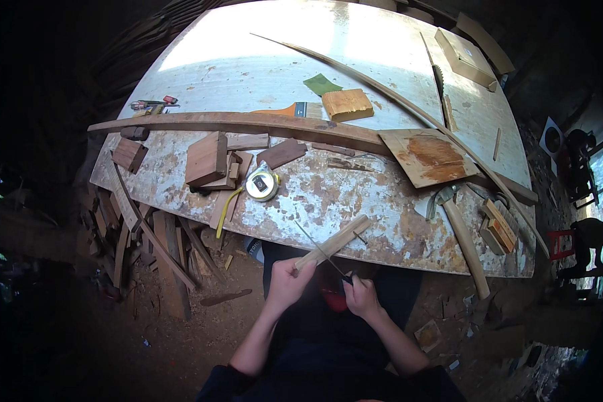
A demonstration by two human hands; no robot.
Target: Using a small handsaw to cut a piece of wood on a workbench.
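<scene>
My left hand (291, 281) is closed on a pale wooden strip (338, 238) at the front edge of the worn workbench (415, 248); the strip angles up to the right, over the bench top, with a small thin piece sticking out near its far end. My right hand (360, 295) grips the black handle of a thin-bladed tool (318, 244), perhaps a saw or file; its blade crosses the strip diagonally. A tape measure (261, 182) with some yellow tape out lies left of the strip. A hammer (463, 244) rests to the right of my hands.
A long beam (248, 122) and a thin curved strip (355, 77) cross the bench. Wood blocks (204, 157), a board (427, 156), a green sheet (321, 85) and a brush (281, 109) lie there. Offcuts (181, 254) lean below at left; a red stool (560, 244) stands at right.
</scene>
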